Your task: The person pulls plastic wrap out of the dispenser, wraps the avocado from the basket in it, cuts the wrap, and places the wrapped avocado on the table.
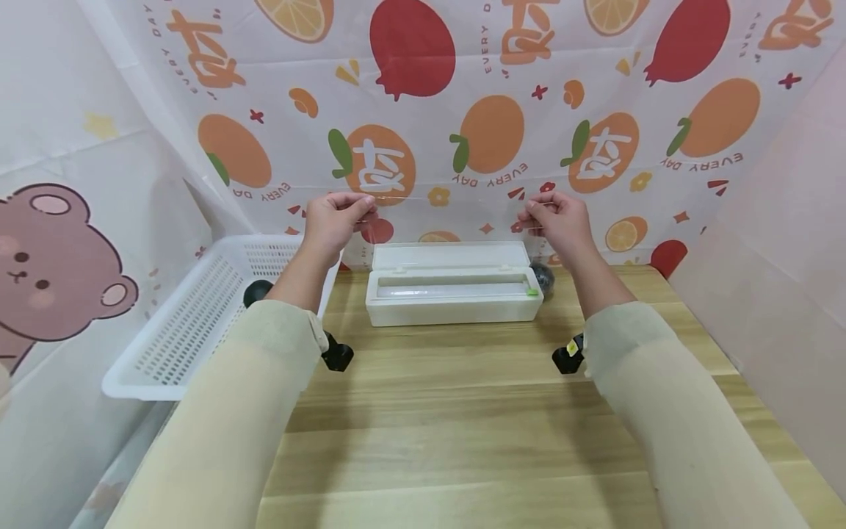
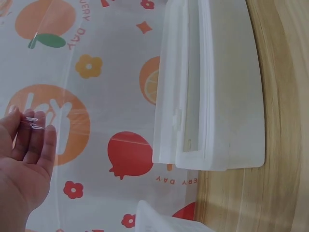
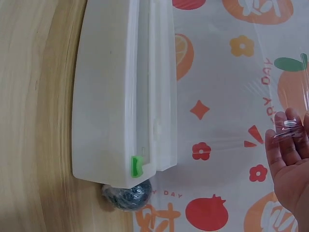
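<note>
Clear cling film [image 2: 32, 122] spans the space between both hands, nearly invisible except for glints at the fingers. My left hand [image 1: 333, 224] pinches its left side between thumb and fingers, and my right hand [image 1: 562, 220] pinches the right side. Both hands are raised in front of the printed backdrop. Below and between them, a white cling film dispenser [image 1: 456, 312] lies lengthwise on the table, its lid [image 1: 452, 255] tipped back. A green slide cutter [image 1: 532, 292] sits at its right end. Inside the long slot, the roll shows as a pale strip.
A dark ball wrapped in film [image 3: 128, 195] is by the dispenser's right end. At left stands a white perforated basket [image 1: 125, 386] with a dark round object [image 1: 256, 292] inside, partly behind the left forearm. The fruit-print backdrop [image 1: 423, 147] rises behind the wooden table [image 1: 436, 441].
</note>
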Available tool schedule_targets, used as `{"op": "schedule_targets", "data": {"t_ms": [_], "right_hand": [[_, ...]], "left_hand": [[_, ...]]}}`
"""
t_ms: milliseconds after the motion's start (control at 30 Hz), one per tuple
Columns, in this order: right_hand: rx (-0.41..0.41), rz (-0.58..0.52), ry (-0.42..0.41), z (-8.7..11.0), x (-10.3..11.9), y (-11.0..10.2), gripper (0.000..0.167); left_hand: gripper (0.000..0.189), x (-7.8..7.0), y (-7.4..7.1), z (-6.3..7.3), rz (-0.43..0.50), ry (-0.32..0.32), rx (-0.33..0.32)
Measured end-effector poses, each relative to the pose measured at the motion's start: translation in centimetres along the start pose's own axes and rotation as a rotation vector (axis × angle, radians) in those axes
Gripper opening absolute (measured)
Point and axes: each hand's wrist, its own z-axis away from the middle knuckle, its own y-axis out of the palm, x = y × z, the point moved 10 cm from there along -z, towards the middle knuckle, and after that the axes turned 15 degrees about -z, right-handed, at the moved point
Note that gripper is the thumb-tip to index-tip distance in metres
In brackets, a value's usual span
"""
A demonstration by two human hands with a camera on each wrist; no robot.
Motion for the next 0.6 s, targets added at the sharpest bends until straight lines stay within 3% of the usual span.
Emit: {"op": "schedule_targets", "data": {"t_ms": [133, 333, 600], "right_hand": [[0.0, 0.008, 0.004, 0.5, 1.0, 0.5, 0.022], [0.002, 0.038, 0.002, 1.0, 2.6, 1.2, 0.015], [-0.005, 0.039, 0.015, -0.4, 2.2, 0.5, 0.017]], "left_hand": [[0.031, -0.3, -0.2, 0.0, -0.004, 0.005, -0.005], [0.033, -0.5, -0.4, -0.2, -0.015, -0.016, 0.002], [0.032, -1.4, -0.6, -0.5, 0.018, -0.026, 0.023]]}}
